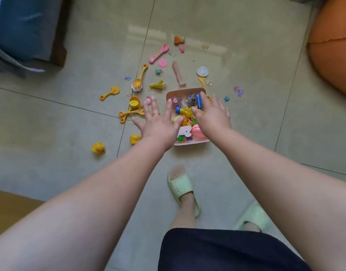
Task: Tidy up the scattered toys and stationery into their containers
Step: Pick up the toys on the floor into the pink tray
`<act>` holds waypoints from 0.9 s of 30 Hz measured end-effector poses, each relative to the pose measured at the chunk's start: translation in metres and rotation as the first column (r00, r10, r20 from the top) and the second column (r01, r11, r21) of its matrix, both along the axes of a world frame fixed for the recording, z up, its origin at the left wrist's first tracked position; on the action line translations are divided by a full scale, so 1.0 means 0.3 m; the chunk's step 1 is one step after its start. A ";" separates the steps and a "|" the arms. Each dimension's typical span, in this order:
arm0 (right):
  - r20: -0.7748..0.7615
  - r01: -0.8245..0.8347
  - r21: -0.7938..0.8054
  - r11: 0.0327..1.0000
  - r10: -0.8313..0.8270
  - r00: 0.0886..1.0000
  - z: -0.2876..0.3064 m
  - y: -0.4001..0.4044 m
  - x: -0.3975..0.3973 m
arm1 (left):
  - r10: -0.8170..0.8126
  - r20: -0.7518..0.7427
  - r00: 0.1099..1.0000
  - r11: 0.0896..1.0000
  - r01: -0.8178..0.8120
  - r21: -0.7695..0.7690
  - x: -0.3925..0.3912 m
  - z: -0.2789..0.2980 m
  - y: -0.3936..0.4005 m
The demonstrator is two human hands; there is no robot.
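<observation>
Both hands spread wide, holding nothing: left hand [158, 124] and right hand [211, 116] hover over a heaped pink toy box [187, 90] on the floor. Yellow scoops [129, 113] lie just left. Overfilling may spill toys.

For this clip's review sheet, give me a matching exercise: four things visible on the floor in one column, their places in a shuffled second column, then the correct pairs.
Things
1. pink box
2. yellow duck toy
3. pink spoon
4. green slipper

Places
A. far side of the scatter, beyond the box
B. between the left hand and right hand, full of toys
C. on the person's foot, nearest the camera
D. alone on the tiles, left of the left forearm

Pairs: 1-B, 2-D, 3-A, 4-C
</observation>
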State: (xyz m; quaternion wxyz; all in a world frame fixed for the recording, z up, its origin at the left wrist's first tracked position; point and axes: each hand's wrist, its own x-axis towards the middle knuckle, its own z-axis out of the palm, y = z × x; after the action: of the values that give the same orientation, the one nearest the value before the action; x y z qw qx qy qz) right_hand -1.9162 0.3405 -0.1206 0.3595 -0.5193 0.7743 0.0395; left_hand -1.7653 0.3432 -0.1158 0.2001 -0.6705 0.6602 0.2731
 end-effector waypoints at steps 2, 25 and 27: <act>-0.007 -0.012 0.011 1.000 0.012 1.000 -0.059 -0.022 -0.063 | 0.006 -0.031 1.000 1.000 -0.005 0.028 -0.063 -0.050 -0.008; 0.087 -0.071 -0.185 0.980 0.088 0.992 -1.031 -0.279 -0.961 | 0.499 -0.452 0.739 0.805 -0.588 -0.072 -1.084 -1.056 -0.241; 0.112 0.027 -0.264 0.964 0.003 0.994 -1.122 -0.310 -0.957 | 0.463 -0.405 0.789 0.832 -0.544 -0.109 -1.085 -1.123 -0.263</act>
State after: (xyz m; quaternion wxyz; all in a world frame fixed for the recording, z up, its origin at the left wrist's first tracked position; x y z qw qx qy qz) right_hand -2.2032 0.2474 -0.4572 0.3298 -0.5594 0.7544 -0.0958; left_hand -2.0908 0.2643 -0.4525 -0.0809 -0.7785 0.5075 0.3603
